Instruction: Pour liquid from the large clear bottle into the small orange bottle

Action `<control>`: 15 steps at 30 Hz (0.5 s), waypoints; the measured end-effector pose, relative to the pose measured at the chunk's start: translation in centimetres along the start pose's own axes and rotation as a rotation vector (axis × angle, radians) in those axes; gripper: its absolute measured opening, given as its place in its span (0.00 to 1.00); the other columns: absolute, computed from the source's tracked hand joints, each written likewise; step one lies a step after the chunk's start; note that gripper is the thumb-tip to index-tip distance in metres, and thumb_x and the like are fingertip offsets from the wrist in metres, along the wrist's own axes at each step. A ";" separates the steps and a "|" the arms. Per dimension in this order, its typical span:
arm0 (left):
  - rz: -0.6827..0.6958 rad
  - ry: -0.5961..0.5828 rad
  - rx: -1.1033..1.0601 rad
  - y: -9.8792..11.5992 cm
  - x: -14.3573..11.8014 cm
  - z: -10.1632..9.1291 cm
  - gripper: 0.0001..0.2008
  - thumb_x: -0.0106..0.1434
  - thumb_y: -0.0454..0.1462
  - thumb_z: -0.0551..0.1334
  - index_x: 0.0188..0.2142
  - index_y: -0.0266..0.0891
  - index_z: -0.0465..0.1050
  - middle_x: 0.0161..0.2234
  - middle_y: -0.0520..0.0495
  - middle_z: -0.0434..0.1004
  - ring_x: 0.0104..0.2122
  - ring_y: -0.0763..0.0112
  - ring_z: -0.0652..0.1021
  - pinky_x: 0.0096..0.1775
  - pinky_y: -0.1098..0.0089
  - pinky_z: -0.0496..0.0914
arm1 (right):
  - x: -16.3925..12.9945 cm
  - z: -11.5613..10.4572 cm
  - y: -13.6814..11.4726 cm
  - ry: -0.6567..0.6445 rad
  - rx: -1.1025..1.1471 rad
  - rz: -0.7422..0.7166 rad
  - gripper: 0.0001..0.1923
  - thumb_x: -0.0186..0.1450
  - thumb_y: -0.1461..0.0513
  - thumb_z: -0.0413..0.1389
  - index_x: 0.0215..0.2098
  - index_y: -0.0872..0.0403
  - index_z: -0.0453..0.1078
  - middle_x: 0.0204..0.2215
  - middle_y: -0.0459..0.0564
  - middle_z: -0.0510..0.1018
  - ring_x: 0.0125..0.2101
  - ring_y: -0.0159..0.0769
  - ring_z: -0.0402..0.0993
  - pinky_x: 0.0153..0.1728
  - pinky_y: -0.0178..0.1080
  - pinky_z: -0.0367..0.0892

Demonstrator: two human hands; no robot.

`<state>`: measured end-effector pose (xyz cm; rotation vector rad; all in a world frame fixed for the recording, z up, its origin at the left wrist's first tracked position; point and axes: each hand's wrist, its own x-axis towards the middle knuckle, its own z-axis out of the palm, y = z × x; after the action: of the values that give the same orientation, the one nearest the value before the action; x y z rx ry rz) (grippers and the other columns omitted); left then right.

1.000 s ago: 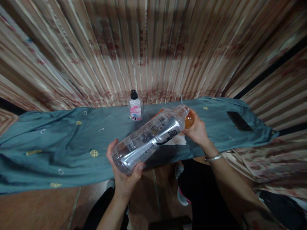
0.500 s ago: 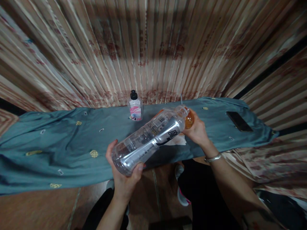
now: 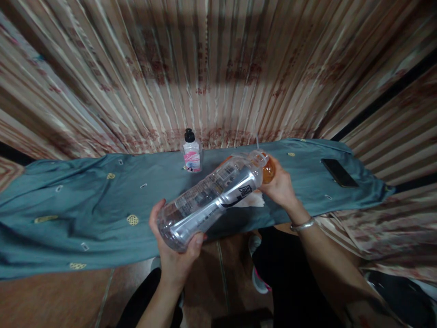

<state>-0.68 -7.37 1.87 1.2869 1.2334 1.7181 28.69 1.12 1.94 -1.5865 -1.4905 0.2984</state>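
A large clear plastic bottle (image 3: 211, 198) with a silver label slants across the middle, its neck end up and to the right. My left hand (image 3: 175, 250) is closed around its base, the thumb on the near side. At the neck end my right hand (image 3: 280, 184) is closed on a rounded, see-through amber container (image 3: 269, 171), which touches or overlaps the bottle's neck; I cannot tell which. A thin pale stick (image 3: 257, 141) rises behind the neck. Something orange-edged and a white sheet (image 3: 254, 199) lie partly hidden under the bottle.
A small clear bottle (image 3: 192, 159) with a black cap and pink label stands at the back of the teal cloth (image 3: 95, 196). To the right lies a dark phone (image 3: 339, 172). Pleated curtains (image 3: 205, 68) hang close behind and at the sides.
Almost nothing differs. The whole view has shifted very slightly, and both hands keep the same hold on the tilted bottle and the amber container.
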 end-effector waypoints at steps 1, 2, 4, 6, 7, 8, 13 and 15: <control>-0.019 -0.013 0.001 -0.1 0.0 -0.2 0.47 0.50 0.52 0.77 0.62 0.42 0.57 0.45 0.44 0.74 0.25 0.69 0.79 0.23 0.68 0.77 | 0.0 0.0 0.0 -0.001 0.003 -0.003 0.45 0.49 0.54 0.71 0.64 0.51 0.67 0.54 0.56 0.84 0.55 0.58 0.82 0.58 0.57 0.76; -0.037 -0.034 0.003 -0.2 0.0 -0.4 0.47 0.51 0.52 0.77 0.62 0.42 0.56 0.46 0.44 0.74 0.25 0.68 0.79 0.23 0.67 0.77 | 0.0 0.0 0.0 -0.003 0.005 -0.003 0.45 0.50 0.54 0.70 0.64 0.50 0.66 0.54 0.56 0.84 0.55 0.58 0.82 0.58 0.57 0.76; -0.060 -0.097 0.016 -0.5 0.0 -0.9 0.47 0.51 0.50 0.77 0.64 0.43 0.55 0.48 0.43 0.74 0.25 0.67 0.80 0.25 0.65 0.79 | 0.0 0.0 0.0 -0.006 0.001 0.000 0.45 0.49 0.55 0.70 0.64 0.50 0.66 0.54 0.56 0.84 0.55 0.58 0.81 0.58 0.58 0.76; -0.055 -0.127 0.030 -0.8 0.0 -1.4 0.48 0.52 0.48 0.77 0.64 0.43 0.54 0.49 0.43 0.73 0.27 0.66 0.81 0.27 0.64 0.80 | 0.0 0.0 0.0 -0.009 -0.010 0.004 0.45 0.49 0.55 0.70 0.63 0.50 0.66 0.54 0.56 0.84 0.56 0.59 0.81 0.59 0.59 0.75; -0.049 -0.138 0.033 -0.9 0.0 -1.5 0.47 0.53 0.48 0.77 0.65 0.43 0.53 0.49 0.43 0.73 0.27 0.66 0.81 0.27 0.64 0.81 | 0.0 0.0 0.0 -0.010 -0.012 0.004 0.45 0.49 0.56 0.70 0.64 0.51 0.66 0.54 0.57 0.84 0.56 0.60 0.81 0.59 0.59 0.75; -0.041 -0.137 0.032 -0.9 0.0 -1.6 0.47 0.53 0.48 0.76 0.65 0.44 0.53 0.48 0.43 0.74 0.27 0.66 0.82 0.27 0.65 0.80 | 0.0 -0.1 0.0 -0.011 -0.010 0.004 0.45 0.49 0.56 0.70 0.64 0.51 0.66 0.54 0.57 0.84 0.57 0.60 0.80 0.60 0.59 0.74; -0.045 -0.140 0.032 -0.7 0.0 -1.5 0.48 0.54 0.48 0.76 0.65 0.43 0.52 0.49 0.43 0.74 0.27 0.66 0.82 0.26 0.65 0.80 | 0.0 -0.1 0.0 -0.015 0.006 0.007 0.45 0.49 0.56 0.70 0.64 0.51 0.66 0.54 0.57 0.84 0.57 0.60 0.80 0.60 0.59 0.73; -0.029 -0.136 0.049 -0.5 0.1 -1.3 0.47 0.54 0.48 0.76 0.65 0.42 0.53 0.49 0.42 0.74 0.26 0.66 0.82 0.26 0.64 0.80 | 0.1 -0.1 0.0 -0.014 0.007 0.015 0.46 0.49 0.55 0.70 0.64 0.51 0.66 0.53 0.56 0.84 0.55 0.60 0.81 0.59 0.60 0.75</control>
<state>-1.99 -7.46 1.33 1.3837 1.2154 1.5619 28.72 1.14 2.00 -1.5939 -1.4878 0.3235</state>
